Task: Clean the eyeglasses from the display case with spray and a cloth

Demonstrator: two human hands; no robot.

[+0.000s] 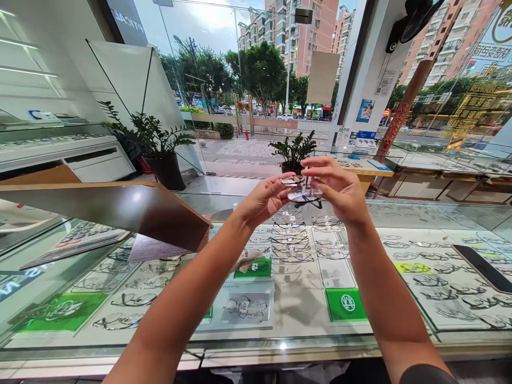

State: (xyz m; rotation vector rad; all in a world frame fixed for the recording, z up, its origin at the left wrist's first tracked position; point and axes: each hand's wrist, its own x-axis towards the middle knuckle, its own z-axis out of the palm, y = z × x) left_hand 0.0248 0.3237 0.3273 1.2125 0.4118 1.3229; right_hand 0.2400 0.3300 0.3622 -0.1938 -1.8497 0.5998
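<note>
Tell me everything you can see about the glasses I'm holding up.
The glasses have clear, see-through lenses and slender dark parts at the lower edge; finer frame details are too small to tell. They are up in the air above the glass display counter. The left hand holds one side; the right hand is at the other, its exact contact unclear.

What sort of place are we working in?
Most likely an optician's shop: rows of glasses line the display case, and the left hand and right hand hold another pair above it.
</note>
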